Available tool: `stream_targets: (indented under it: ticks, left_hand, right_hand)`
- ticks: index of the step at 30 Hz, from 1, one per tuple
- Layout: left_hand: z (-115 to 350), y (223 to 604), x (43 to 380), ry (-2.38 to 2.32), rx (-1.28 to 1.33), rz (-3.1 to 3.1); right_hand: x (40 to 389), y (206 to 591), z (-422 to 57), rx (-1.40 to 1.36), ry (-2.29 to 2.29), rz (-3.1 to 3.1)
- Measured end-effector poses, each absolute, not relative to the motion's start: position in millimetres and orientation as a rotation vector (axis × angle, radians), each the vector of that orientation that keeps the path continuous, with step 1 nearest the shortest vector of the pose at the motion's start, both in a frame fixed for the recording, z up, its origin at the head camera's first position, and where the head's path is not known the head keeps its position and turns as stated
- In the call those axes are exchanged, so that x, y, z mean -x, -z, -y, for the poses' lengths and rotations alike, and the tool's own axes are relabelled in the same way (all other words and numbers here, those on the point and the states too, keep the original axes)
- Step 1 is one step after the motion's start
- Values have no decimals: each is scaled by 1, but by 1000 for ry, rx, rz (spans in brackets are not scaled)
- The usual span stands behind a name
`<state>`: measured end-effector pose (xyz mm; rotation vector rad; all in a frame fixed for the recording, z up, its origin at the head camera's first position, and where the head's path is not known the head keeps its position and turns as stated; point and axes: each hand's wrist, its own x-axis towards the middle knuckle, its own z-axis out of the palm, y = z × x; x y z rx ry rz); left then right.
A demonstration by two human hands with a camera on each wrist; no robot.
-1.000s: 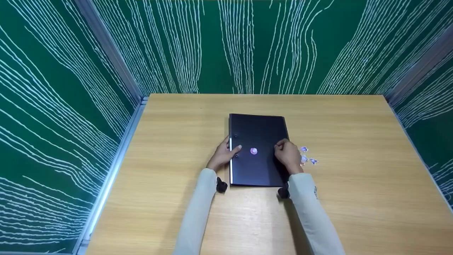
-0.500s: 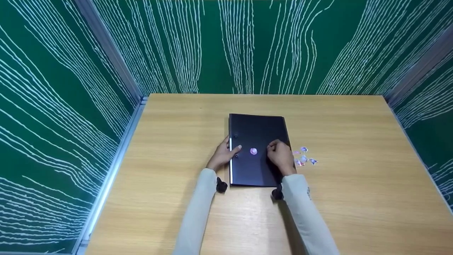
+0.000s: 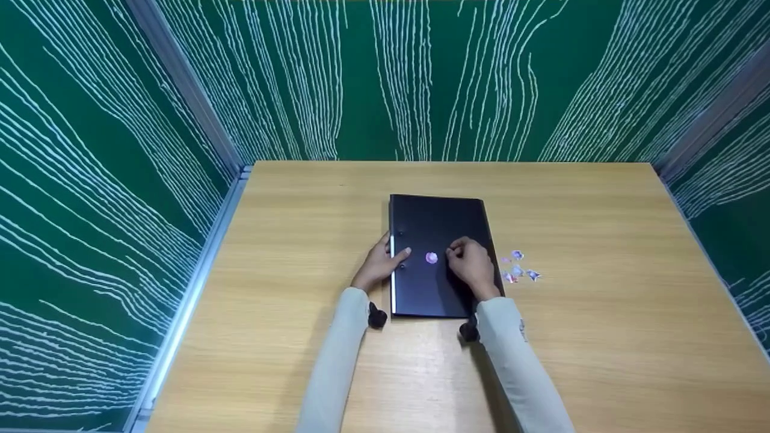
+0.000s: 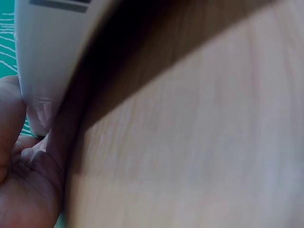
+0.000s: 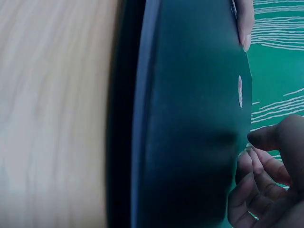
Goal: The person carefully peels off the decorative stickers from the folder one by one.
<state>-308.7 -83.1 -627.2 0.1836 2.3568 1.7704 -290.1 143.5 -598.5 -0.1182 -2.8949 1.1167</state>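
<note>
A black ring binder [image 3: 439,222] with a pale spine lies on the wooden table. My left hand [image 3: 380,263] grips it by the spine, thumb on the cover and fingers around the edge. On the cover is a round pink sticker [image 3: 431,258]. To the right of it, my right hand [image 3: 473,266] hovers close over the cover with curled fingers. In the right wrist view, thumb and fingertips pinch a small pale sticker [image 5: 248,146], mostly hidden by them. From the left wrist, the white spine [image 4: 52,57] shows against the hand's palm.
Several small purple and pink stickers [image 3: 517,270] lie loose on the table [image 3: 601,337] just right of the binder. Green panels [image 3: 385,78] with wavy white lines stand behind and on both sides of the table, joined by metal posts [image 3: 186,84].
My right hand has moved left over the cover, from the binder's right edge toward the pink sticker, uncovering more loose stickers. My left hand has kept its hold on the spine.
</note>
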Motion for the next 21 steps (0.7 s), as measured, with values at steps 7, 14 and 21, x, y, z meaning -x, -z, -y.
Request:
stream_targets:
  ticks: [7,14,21]
  left_hand:
    - [83,626,308,-1764,-158,-2349]
    - [83,626,309,-1745,-157,-2383]
    - [83,627,309,-1725,-164,-2406]
  right_hand:
    - [291,599,-139,69,-1132,2907]
    - [293,601,-137,-13,-1169,2906]
    - [291,602,-134,-64,-1188,2908]
